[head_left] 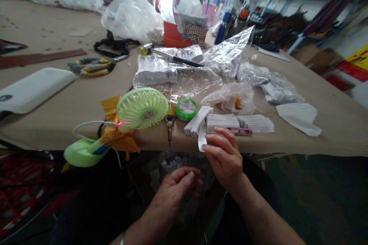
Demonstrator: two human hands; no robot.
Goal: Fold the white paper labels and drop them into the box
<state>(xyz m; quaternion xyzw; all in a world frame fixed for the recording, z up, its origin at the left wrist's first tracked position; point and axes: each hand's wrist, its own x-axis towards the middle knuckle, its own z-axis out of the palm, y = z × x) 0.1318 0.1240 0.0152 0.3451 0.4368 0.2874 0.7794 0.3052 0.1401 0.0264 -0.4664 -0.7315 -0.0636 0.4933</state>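
Note:
My right hand (225, 157) is at the table's front edge, thumb and fingers pinching the lower end of a white paper label (202, 139). The label's upper end meets a fanned bundle of printed labels (198, 120). Beside that bundle are a middle stack of labels (221, 120) and a right-hand stack (257, 123), with a small pink-handled tool (241, 131) in front of them. Lower and to the left, my left hand (181, 182) is closed in front of the table, fingers curled toward the thumb. Whatever it may hold is hidden.
A green clip fan (143, 109) is taped at the front edge. A screwdriver-like tool (170, 128) and a green round tub (186, 108) lie nearby. Behind are plastic-wrapped label bundles (156, 71), a hammer (172, 56) and a white power bank-like case (36, 88).

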